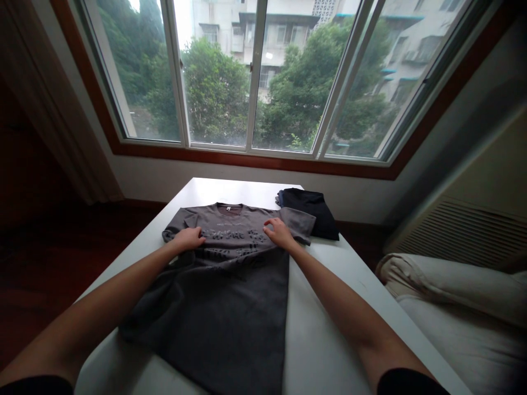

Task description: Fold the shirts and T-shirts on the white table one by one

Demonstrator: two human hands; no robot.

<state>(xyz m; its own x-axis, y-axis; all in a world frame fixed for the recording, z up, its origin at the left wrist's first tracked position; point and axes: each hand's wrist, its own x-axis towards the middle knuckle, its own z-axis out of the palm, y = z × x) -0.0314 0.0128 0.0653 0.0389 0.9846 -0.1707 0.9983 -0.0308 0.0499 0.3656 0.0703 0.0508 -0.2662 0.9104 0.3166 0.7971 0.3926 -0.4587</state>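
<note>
A grey T-shirt lies spread face up on the white table, collar toward the window. My left hand rests on the shirt's chest near the left sleeve, fingers curled down onto the fabric. My right hand presses on the chest near the right sleeve, fingers bent and pinching lightly at the cloth. Raised lettering on the chest runs between the two hands. The shirt's lower hem hangs toward the near table edge.
A folded dark garment sits at the table's far right corner, touching the shirt's sleeve. A beige cushion or sofa stands to the right. A wide window runs behind the table. Dark wood floor lies to the left.
</note>
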